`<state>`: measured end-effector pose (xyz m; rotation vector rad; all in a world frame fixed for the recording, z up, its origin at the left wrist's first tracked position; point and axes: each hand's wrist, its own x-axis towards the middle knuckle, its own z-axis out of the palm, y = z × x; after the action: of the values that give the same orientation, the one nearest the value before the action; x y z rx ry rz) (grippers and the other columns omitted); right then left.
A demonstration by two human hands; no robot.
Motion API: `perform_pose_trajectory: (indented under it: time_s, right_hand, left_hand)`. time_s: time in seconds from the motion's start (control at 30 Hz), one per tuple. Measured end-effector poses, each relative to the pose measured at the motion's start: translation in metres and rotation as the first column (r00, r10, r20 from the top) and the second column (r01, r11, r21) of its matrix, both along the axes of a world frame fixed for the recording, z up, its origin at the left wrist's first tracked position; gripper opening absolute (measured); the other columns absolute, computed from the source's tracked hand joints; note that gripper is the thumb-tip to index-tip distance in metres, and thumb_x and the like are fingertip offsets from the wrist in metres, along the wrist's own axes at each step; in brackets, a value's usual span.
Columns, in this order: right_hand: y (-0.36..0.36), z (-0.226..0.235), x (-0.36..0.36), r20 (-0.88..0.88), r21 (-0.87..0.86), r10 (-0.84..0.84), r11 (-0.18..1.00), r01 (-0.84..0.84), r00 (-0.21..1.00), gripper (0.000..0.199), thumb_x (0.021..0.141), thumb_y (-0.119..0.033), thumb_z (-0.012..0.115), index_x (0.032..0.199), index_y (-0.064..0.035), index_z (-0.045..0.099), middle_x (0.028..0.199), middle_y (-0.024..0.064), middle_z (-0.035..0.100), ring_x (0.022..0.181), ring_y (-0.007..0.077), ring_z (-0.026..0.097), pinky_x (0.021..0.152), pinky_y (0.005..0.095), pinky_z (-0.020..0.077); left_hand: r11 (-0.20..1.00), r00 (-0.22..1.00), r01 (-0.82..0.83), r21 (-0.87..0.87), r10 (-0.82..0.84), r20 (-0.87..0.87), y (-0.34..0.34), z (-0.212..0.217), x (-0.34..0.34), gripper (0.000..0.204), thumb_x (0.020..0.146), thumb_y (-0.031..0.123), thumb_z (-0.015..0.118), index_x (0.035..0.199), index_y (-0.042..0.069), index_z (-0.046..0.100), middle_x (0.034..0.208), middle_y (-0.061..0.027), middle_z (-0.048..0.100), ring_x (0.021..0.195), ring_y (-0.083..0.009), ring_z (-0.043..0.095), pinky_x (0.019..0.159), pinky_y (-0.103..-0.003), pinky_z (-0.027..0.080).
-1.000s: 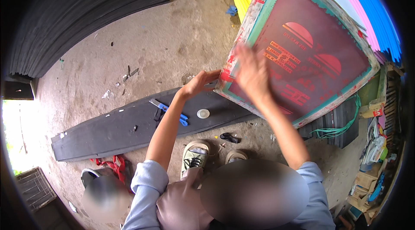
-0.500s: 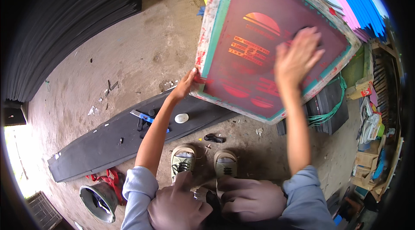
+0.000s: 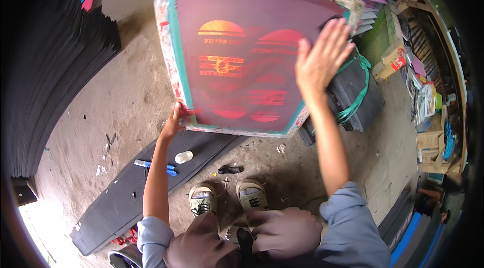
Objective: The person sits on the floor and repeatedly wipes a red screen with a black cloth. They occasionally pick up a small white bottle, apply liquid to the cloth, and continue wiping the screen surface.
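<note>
I hold up a screen-printing frame (image 3: 262, 74), tilted, with a purplish mesh, a teal border and a paint-stained rim. Red and orange half-round designs and small lettering show through the mesh. My left hand (image 3: 173, 123) grips the rim at the lower left corner, thumb on the front. Against the right side of the mesh, my right hand (image 3: 322, 59) lies flat with its fingers stretched out. A dark patch shows beside its fingertips; whether it is a pad or a shadow I cannot make out.
Below the frame, a long black sheet (image 3: 116, 202) on the floor bears a white bottle (image 3: 184, 157) and a blue-handled tool (image 3: 156, 167). Black sheets (image 3: 55, 81) are stacked at left. On the right are a black bundle tied with green string (image 3: 358, 94) and cluttered wooden shelving (image 3: 436, 139).
The frame has shifted left in the picture and sits less slanted, along with a turn of the whole view. My right hand has moved toward the mesh's right edge. My left hand keeps its corner.
</note>
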<state>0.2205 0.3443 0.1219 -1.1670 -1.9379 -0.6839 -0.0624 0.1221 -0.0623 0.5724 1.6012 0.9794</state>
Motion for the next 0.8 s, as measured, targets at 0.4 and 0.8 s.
perform_pose_trajectory:
  time_s: [0.4,0.8]
  right_hand:
    - [-0.059,-0.117,0.07,0.237,-0.281,0.298,0.932,-0.228,0.925,0.075,0.087,-0.053,0.047,0.142,-0.0066,0.027,0.15,0.0087,0.022,0.139,0.0233,0.017,0.112,0.0481,0.012]
    - [-0.077,-0.124,0.031,0.839,-0.104,0.334,0.873,-0.476,0.43,0.061,0.09,-0.032,0.035,0.144,-0.0056,0.021,0.152,0.0065,0.016,0.14,0.0217,0.014,0.115,0.0431,0.007]
  left_hand:
    - [0.999,0.999,0.043,-0.012,-0.043,-0.014,-0.007,-0.011,-0.013,0.092,0.08,0.077,0.026,0.142,0.009,0.026,0.142,-0.0154,0.035,0.135,-0.0324,0.026,0.102,-0.06,0.023]
    - [0.998,0.997,0.067,0.0,-0.067,-0.024,0.0,-0.013,-0.004,0.086,0.082,0.076,0.027,0.136,0.01,0.037,0.133,-0.0118,0.046,0.127,-0.0288,0.038,0.1,-0.056,0.029]
